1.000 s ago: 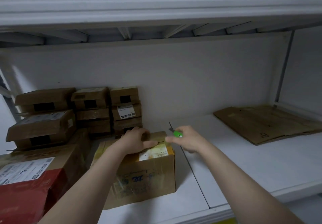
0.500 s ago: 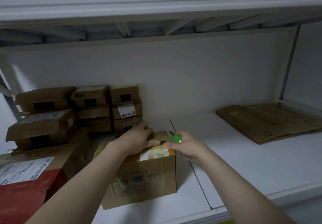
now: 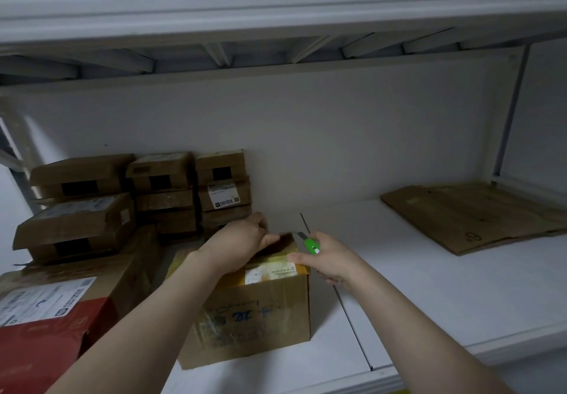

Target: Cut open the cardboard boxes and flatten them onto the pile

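Change since the earlier view: right hand (image 3: pixel 329 258) has dropped nearer the box's right top edge; the top flap under the left hand (image 3: pixel 242 240) now shows a dark gap, apparently lifting.

Item: box (image 3: pixel 254 317), brown, taped, with a white label (image 3: pixel 270 271) on top. It stands on the shelf (image 3: pixel 429 286) directly beneath both hands.

Left hand: laid over the box top, fingers curled on the far flap, forearm reaching in from low left.

Right hand: wrapped round a green cutter (image 3: pixel 310 244), blade end pointing away, thumb touching the box's right top edge.

Step, as judged: opening the top seam. Next move likely calls for the left fingers kept off the cutting line.

Destination: flattened cardboard pile (image 3: pixel 478 215), well right of the right hand.

Other stock: stacked boxes (image 3: pixel 165 191), beyond the left hand.
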